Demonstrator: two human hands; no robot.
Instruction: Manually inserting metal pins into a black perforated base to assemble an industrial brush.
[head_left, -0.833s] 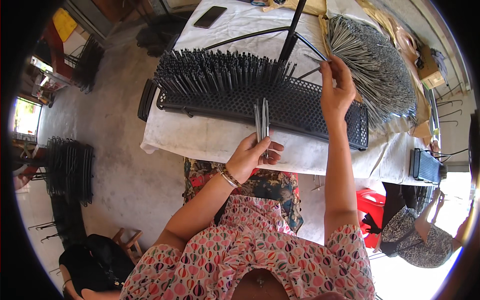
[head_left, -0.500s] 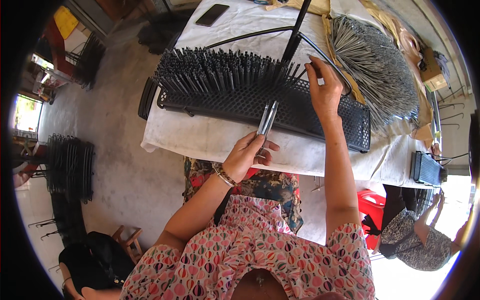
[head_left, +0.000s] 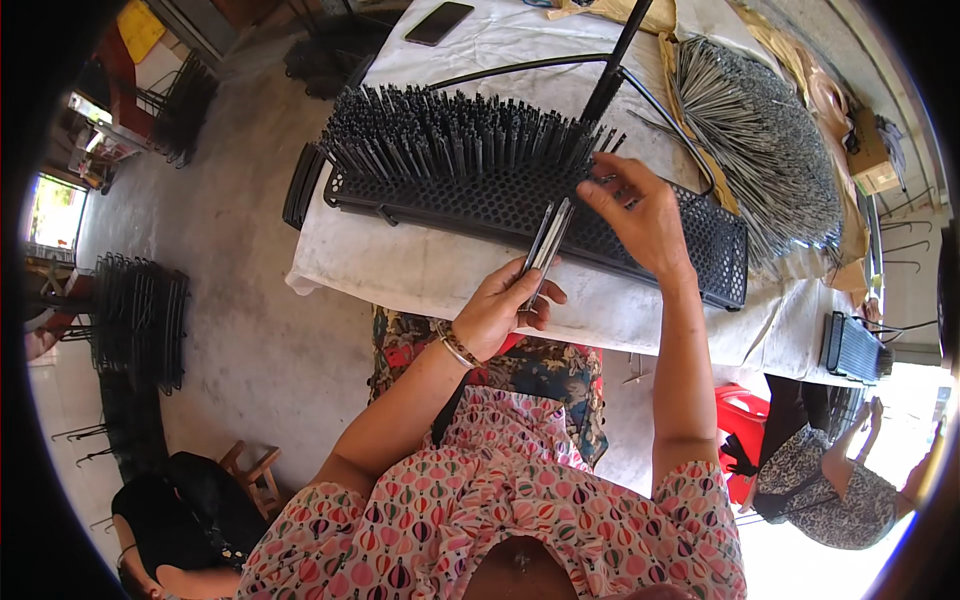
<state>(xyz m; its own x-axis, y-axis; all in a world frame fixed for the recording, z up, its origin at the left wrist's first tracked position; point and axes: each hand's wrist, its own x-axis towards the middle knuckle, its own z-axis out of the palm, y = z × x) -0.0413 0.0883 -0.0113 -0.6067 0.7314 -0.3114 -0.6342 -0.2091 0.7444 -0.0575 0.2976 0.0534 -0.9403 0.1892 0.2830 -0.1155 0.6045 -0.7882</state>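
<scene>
My left hand [head_left: 497, 308] is closed around a small bundle of thin metal rods [head_left: 549, 238], which point up and away from me. Just beyond it, a black perforated rack [head_left: 660, 236] runs across the table. Many dark rods [head_left: 440, 135] stand upright in its holes, packed densely over the left and middle part. My right hand [head_left: 645, 215] hovers over the rack, close to the last few standing rods, with thumb and fingers apart. I see nothing held in it, though its inner fingers are partly hidden.
A large pile of loose grey rods [head_left: 765, 150] lies on brown paper at the right of the white-covered table [head_left: 330, 250]. A black post with braces rises behind the rack. A phone [head_left: 440, 24] lies at the back. Other people [head_left: 830, 485] sit at lower right and lower left.
My right hand has moved left and slightly down, toward the rods in my left hand. The whole view has shifted a little; my left hand keeps its grip.
</scene>
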